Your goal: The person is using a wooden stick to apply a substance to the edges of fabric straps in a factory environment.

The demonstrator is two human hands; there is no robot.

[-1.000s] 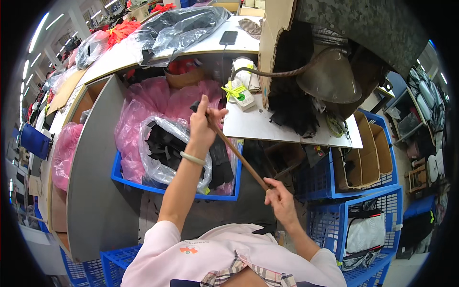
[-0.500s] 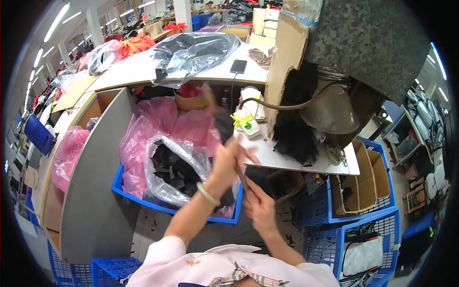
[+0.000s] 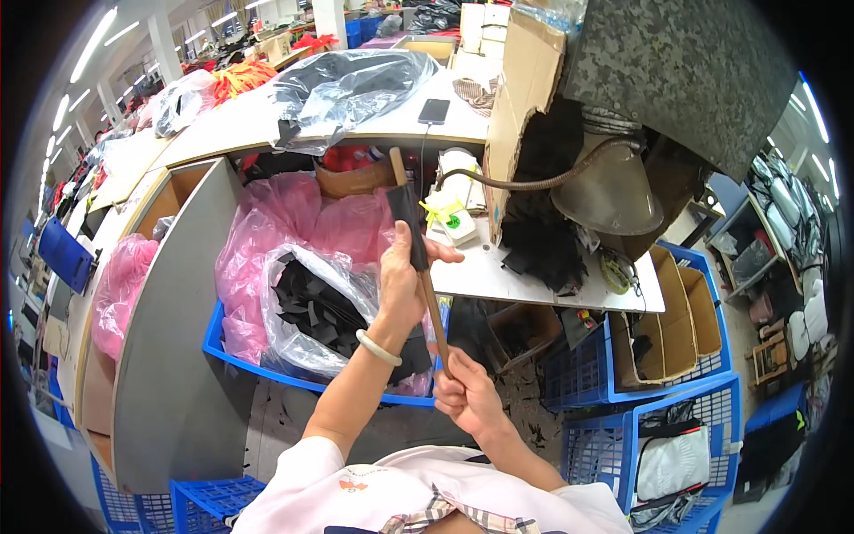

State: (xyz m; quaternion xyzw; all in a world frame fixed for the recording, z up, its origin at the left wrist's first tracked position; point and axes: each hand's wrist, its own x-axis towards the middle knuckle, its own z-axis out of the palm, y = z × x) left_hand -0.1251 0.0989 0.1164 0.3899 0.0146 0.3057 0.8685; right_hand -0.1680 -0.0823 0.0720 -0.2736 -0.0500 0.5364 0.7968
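Black fabric piece point(image 3: 403, 209) is already round the wooden stick point(image 3: 433, 311), bare wood left both ends, by the blue crate's point(image 3: 213, 343) right side, left hand point(image 3: 402, 283) half-open against it, right hand point(image 3: 469, 392) fisted on the stick.

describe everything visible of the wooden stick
The wooden stick is slim, brown and wood-like, with a bare, paler upper end. A black piece, fabric-like, covers part of its upper length. Held in the air, it slants up and left from the right hand, which clasps its lower end; the left hand touches the black piece.
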